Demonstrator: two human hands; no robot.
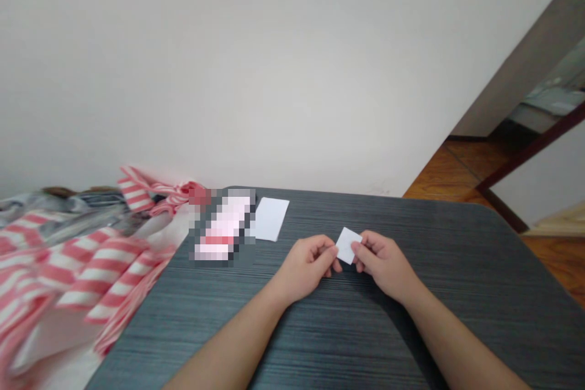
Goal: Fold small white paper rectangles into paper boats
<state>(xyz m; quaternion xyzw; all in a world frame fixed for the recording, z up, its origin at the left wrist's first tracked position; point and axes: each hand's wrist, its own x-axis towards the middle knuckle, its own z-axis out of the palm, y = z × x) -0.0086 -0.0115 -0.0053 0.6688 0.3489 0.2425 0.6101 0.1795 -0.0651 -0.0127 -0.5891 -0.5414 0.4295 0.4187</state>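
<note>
Both hands (347, 262) pinch folded paper (348, 245); seemingly above table (457, 268).

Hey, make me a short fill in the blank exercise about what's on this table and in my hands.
1. The left hand and right hand together pinch a small ____ paper square.
2. A white rectangular sheet lies flat on the dark ____ table.
3. The red-and-white fabric heaped at the table's left edge has a ____ pattern.

Missing words: white; grey; striped.
</note>
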